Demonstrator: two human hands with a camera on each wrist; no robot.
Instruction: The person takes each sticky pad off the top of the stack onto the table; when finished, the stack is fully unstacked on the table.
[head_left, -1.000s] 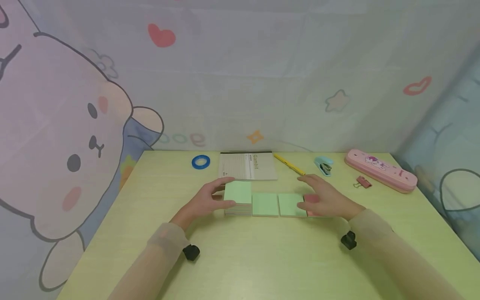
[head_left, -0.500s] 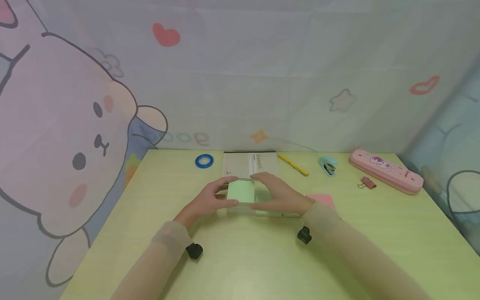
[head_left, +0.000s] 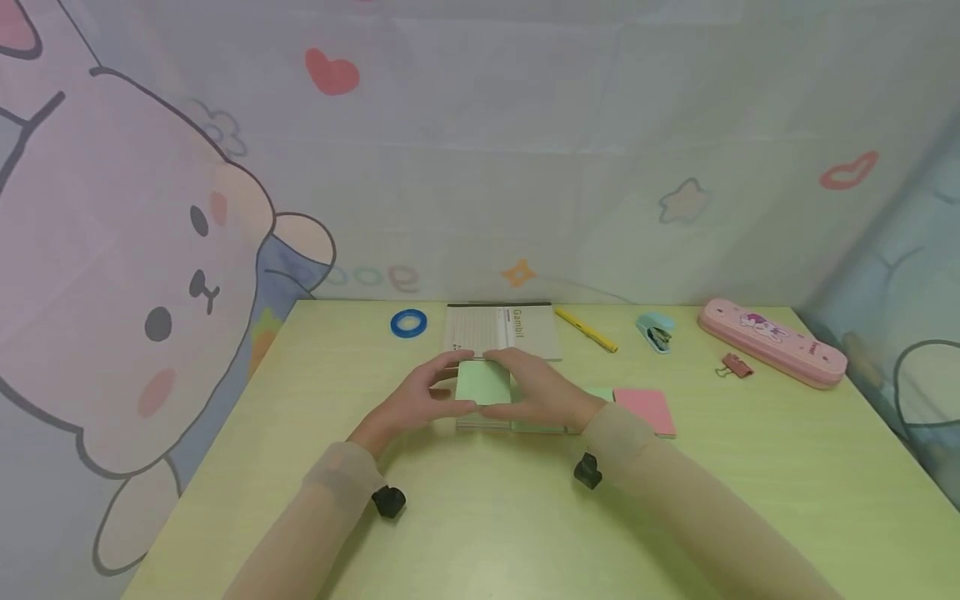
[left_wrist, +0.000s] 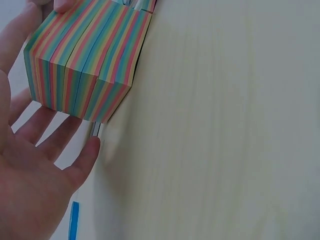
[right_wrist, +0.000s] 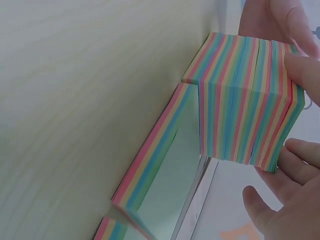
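Observation:
A tall stack of sticky note pads with a pale green top stands on the table. Both wrist views show its sides banded in pink, yellow, green and blue. My left hand holds the stack from the left, thumb at the front and fingers at the back. From the right, my right hand spans the upper part in the same way, with its thumb on the stack's edge. Green pads lie in a row beside the stack, partly under my right hand, ending with a pink pad.
Behind the stack lies a notebook, with a blue tape roll to its left and a yellow pen to its right. Farther right are a mint stapler, a pink binder clip and a pink pencil case.
My right hand has moved left from the pink pad to the right side of the stack, uncovering the pink pad. My left hand has stayed at the stack.

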